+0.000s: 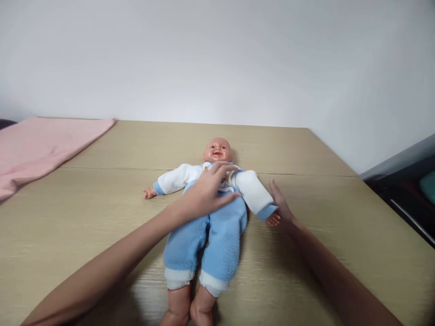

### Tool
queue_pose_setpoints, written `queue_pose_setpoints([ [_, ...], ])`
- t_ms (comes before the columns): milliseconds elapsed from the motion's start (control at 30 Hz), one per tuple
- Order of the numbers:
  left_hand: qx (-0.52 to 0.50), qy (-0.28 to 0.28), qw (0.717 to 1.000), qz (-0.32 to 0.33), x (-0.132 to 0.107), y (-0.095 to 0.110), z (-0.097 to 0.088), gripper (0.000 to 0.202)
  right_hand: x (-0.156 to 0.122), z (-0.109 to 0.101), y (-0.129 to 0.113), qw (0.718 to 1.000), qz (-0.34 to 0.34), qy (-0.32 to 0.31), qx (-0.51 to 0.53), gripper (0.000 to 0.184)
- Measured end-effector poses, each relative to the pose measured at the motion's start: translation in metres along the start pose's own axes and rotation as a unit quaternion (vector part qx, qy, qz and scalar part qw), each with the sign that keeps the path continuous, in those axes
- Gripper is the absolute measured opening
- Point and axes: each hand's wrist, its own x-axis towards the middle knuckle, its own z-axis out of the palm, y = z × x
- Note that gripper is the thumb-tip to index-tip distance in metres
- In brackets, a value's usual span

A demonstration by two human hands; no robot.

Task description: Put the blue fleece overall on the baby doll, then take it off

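A baby doll lies on its back on the table, head toward the wall and legs toward me. It wears a fleecy suit with blue trousers, white sleeves and blue cuffs. Across the doll's chest reaches my left hand, fingers spread and thumb apart, hiding part of the printed front. Beside the doll's cuffed arm on the right is my right hand, thumb raised; its other fingers are mostly hidden behind the doll's sleeve and hand. Whether it touches the sleeve I cannot tell.
The wooden table has a seam running across it. A pink cloth is spread over the far left corner. Behind stands a plain white wall. Past the right edge is a dark object, partly in view.
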Motion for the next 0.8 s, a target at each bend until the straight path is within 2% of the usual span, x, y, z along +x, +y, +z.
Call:
queue_pose_setpoints([
  [100, 0.049, 0.055, 0.995, -0.062, -0.014, -0.031, -0.03, 0.047, -0.002, -0.005, -0.011, 0.992, 0.098, -0.078, 0.019, 0.074],
  [167, 0.097, 0.082, 0.98, -0.15, -0.026, -0.057, -0.046, 0.049, -0.003, -0.006, -0.016, 0.988, 0.124, -0.093, 0.019, 0.068],
  [233, 0.152, 0.078, 0.963, -0.21, -0.038, -0.08, -0.055, 0.056, -0.001, -0.008, -0.016, 0.992, 0.099, -0.08, 0.003, 0.06],
  [333, 0.19, 0.039, 0.95, -0.244, -0.05, -0.099, -0.056, 0.057, 0.003, -0.01, -0.009, 0.999, -0.004, -0.02, -0.049, 0.054],
  [433, 0.205, -0.01, 0.947, -0.249, -0.054, -0.101, -0.05, 0.054, 0.003, -0.01, 0.0, 0.991, -0.061, 0.018, -0.113, 0.066],
  [500, 0.202, -0.029, 0.945, -0.257, -0.053, -0.096, -0.046, 0.056, 0.0, -0.008, 0.003, 0.985, -0.074, 0.021, -0.157, 0.071],
  [600, 0.149, -0.06, 0.94, -0.301, -0.05, -0.085, -0.045, 0.067, -0.009, 0.001, 0.004, 0.978, -0.08, 0.015, -0.194, 0.072],
  [700, 0.059, -0.098, 0.929, -0.352, -0.048, -0.072, -0.047, 0.081, -0.02, 0.011, 0.003, 0.987, -0.047, -0.02, -0.154, 0.072],
  [800, 0.002, -0.107, 0.92, -0.377, -0.046, -0.062, -0.048, 0.09, -0.028, 0.019, 0.004, 0.994, -0.008, -0.05, -0.094, 0.072],
])
